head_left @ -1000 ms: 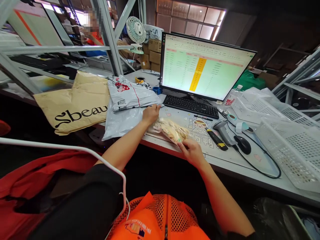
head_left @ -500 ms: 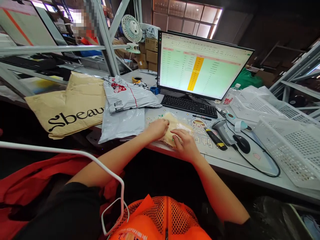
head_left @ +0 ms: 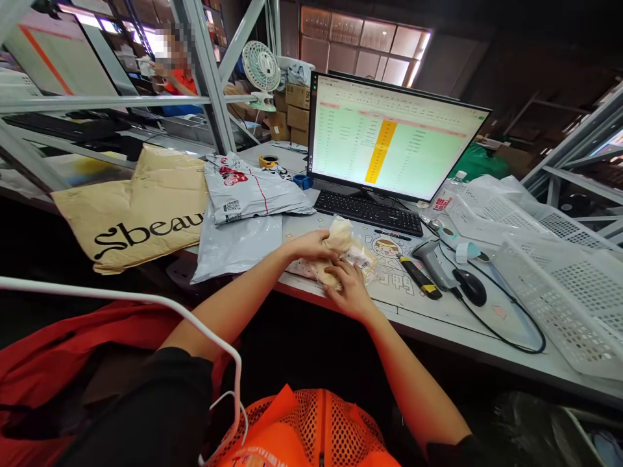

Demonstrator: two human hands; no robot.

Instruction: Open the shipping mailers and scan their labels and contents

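Observation:
On the desk mat before me lies a cream-coloured, soft-looking item (head_left: 341, 232), bunched up at its far end. Clear plastic packaging with a white printed label (head_left: 363, 258) is around or beneath it; I cannot tell which. My left hand (head_left: 311, 246) grips the bunched part from the left, its fingertips partly hidden. My right hand (head_left: 351, 288) bends its fingers over the near right part of the packaged item, thumb toward the desk edge. The item's exact kind is not clear.
Grey-white mailing bags (head_left: 257, 188) and a tan bag (head_left: 146, 207) lie left. Behind stand a keyboard (head_left: 367, 213) and monitor (head_left: 399, 136). A yellow-black cutter (head_left: 419, 277), scanner (head_left: 435, 263), mouse (head_left: 470, 283) and white baskets (head_left: 559, 305) are right. A white tube (head_left: 160, 298) crosses before me.
The cream item lay flatter and now bunches upward at my left hand. My right hand has shifted slightly left, and the labelled packaging shows more plainly.

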